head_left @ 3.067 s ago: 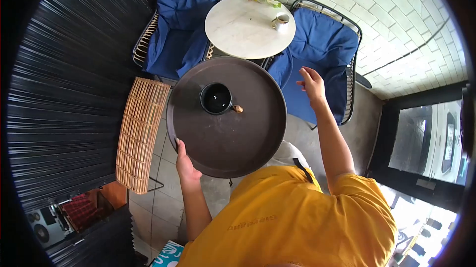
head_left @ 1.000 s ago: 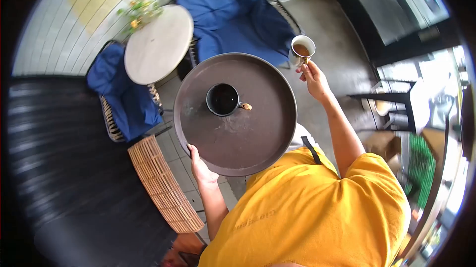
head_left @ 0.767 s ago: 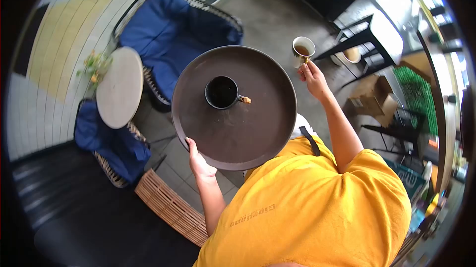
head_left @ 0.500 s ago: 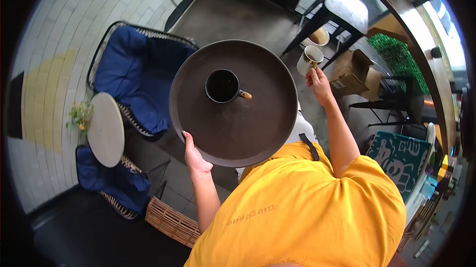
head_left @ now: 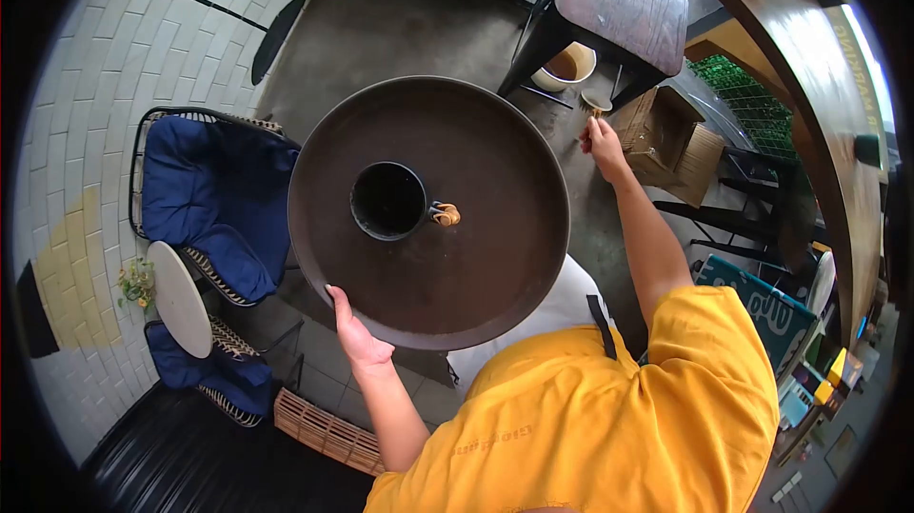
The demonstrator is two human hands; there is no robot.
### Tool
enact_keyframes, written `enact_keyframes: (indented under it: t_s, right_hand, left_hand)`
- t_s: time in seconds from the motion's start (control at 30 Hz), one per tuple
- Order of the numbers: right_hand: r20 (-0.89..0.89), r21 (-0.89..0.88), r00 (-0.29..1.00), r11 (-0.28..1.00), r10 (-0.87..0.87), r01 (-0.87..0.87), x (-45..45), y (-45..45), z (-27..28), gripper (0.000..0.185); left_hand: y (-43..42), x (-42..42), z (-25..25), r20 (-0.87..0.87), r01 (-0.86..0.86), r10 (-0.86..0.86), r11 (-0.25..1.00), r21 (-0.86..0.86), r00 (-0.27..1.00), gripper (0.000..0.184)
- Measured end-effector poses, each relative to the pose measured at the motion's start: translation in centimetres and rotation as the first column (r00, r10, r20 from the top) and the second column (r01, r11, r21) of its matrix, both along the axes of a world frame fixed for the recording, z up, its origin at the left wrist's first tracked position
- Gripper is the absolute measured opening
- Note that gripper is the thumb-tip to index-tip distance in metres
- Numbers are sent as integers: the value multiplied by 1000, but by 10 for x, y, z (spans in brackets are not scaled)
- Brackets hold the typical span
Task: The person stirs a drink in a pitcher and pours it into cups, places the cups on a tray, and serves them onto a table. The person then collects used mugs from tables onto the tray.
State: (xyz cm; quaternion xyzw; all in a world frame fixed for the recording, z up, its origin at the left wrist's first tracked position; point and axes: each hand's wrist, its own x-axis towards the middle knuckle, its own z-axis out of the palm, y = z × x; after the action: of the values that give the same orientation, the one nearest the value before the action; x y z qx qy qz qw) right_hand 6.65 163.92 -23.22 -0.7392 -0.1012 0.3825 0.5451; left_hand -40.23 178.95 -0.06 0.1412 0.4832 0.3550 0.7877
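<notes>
My left hand (head_left: 360, 334) grips the near-left rim of a round dark brown tray (head_left: 495, 275), thumb on top and fingers hidden beneath. On the tray stands a black mug (head_left: 388, 201) with a gold-coloured ornament (head_left: 444, 214) on its handle. Dark shade hides whether anything is in it. Held out to the right of the tray, my right hand (head_left: 602, 146) is closed on the handle of a cup (head_left: 596, 100). The cup appears tilted away, and only a small part shows. Just beyond it, a cream bucket (head_left: 585, 64) with brownish contents sits under a stool.
The dark stool (head_left: 624, 4) stands ahead on the right, beside an open cardboard box (head_left: 662, 137). A wooden counter (head_left: 809, 66) runs along the right. On the left are blue-cushioned chairs (head_left: 209, 189) and a small round table (head_left: 179, 299) with flowers.
I have moved closer to the stool and bucket. My right hand has tipped the cup, which stood upright before, towards the bucket. The tray with the mug stays in my left hand.
</notes>
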Motion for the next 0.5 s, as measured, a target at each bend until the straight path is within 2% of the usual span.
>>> enact_keyframes:
  t_s: [0.07, 0.1, 0.17, 0.2, 0.27, 0.33, 0.47, 0.5]
  right_hand:
    - [-24, -64, 992, 991, -122, 120, 40, 24, -29, 35]
    - [-28, -74, 994, 992, -109, 107, 57, 35, -40, 35]
    - [65, -240, 994, 966, -83, 97, 80, 54, -59, 36]
    - [71, -286, 996, 955, -61, 79, 100, 64, -74, 43]
    - [302, -526, 945, 848, 124, 57, 131, 84, -93, 48]
    - [532, -669, 769, 732, 354, 126, 153, 100, -113, 52]
    - [474, -848, 549, 526, 689, 73, 189, 122, -136, 42]
    - [466, -852, 548, 520, 695, 65, 187, 127, -126, 42]
  left_hand:
    - [-2, 25, 0, 0, -17, 17, 1000, -16, 1000, 58]
    - [-2, 33, -1, 7, -23, 23, 1000, -18, 1000, 57]
    - [-2, 31, -6, -26, -47, 46, 999, -7, 999, 60]
    - [-2, 33, -10, -56, -57, 57, 998, 12, 997, 63]
    - [0, 35, -19, -65, -84, 84, 996, -2, 994, 63]
    - [3, 40, -24, -70, -109, 109, 994, 7, 992, 63]
    - [2, 38, -30, -168, -177, 170, 984, -28, 971, 63]
    - [1, 40, -35, -181, -195, 187, 980, -25, 965, 64]
